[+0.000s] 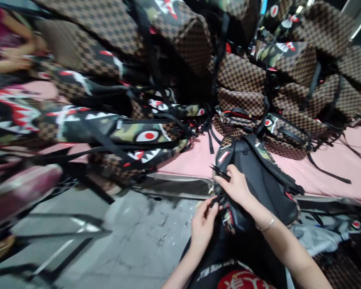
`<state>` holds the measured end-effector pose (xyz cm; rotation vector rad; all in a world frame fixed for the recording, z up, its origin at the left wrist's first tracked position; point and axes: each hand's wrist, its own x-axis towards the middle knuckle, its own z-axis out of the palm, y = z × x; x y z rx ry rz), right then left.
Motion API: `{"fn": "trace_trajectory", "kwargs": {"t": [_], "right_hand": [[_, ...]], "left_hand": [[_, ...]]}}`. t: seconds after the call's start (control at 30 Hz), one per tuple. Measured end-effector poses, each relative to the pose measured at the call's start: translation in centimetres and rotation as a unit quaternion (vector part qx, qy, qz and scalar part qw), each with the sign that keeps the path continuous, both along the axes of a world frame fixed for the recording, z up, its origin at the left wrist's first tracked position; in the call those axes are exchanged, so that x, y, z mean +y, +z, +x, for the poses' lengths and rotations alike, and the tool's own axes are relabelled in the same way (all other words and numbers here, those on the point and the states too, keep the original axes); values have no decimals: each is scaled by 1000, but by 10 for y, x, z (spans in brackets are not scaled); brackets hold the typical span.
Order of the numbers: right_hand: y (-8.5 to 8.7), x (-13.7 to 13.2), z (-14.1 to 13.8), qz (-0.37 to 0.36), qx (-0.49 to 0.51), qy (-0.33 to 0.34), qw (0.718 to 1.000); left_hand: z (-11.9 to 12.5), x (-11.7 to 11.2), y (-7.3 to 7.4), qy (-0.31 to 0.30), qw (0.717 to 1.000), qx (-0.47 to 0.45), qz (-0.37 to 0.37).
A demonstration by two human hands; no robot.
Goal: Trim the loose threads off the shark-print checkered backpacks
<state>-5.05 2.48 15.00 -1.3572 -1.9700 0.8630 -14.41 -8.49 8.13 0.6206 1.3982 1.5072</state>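
Note:
A black backpack (258,180) with checkered and camouflage trim lies on my lap against the table edge, its smooth padded back facing up. My right hand (234,186), with a thin bracelet at the wrist, is closed around small dark thread snips (219,171) whose pointed tips face left over the bag's side. Just below it, my left hand (205,218) pinches a black strap (219,199) at the lower left edge of the backpack. The strap's end is hidden by my fingers.
Checkered bags with shark-face patterns (240,72) are heaped on the pink-covered table (186,156). More shark-print bags (132,130) lie at left. Another person's arm (15,60) shows upper left. A metal stool frame (78,228) stands on the grey floor (138,241).

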Motion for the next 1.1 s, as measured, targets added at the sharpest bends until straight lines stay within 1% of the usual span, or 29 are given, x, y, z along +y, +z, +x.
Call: {"fn": "trace_trajectory", "kwargs": {"t": [0.03,0.1,0.2,0.23,0.3,0.37,0.43,0.57,0.73,0.97,1.1], "right_hand": [[-1,1,4,-4,14,11,1000],[-4,-1,16,-10,43,12,999],[-15,-12,37,10,73,5,997],[-19,-16,43,33,75,12,997],[-29,-24,53,105,60,40,992],[-37,-30,62,184,42,75,979],[-42,-33,68,235,32,104,966],[-46,-35,70,270,-9,130,954],[-43,-35,66,299,-48,129,944],[-45,-39,64,281,-27,120,952],[-43,-43,58,293,-57,127,946]], "left_hand": [[-2,1,-1,-8,999,-34,-12],[-5,1,0,-25,993,-106,-39],[-5,1,5,-37,974,-209,-79],[-4,2,6,-35,966,-239,-91],[-3,3,9,-28,950,-289,-117],[-2,5,12,-20,935,-327,-137],[-1,7,15,-12,924,-353,-149],[2,7,20,-3,911,-379,-161],[4,5,22,3,908,-383,-168],[4,5,23,10,909,-381,-166],[7,4,23,15,913,-376,-157]]}}
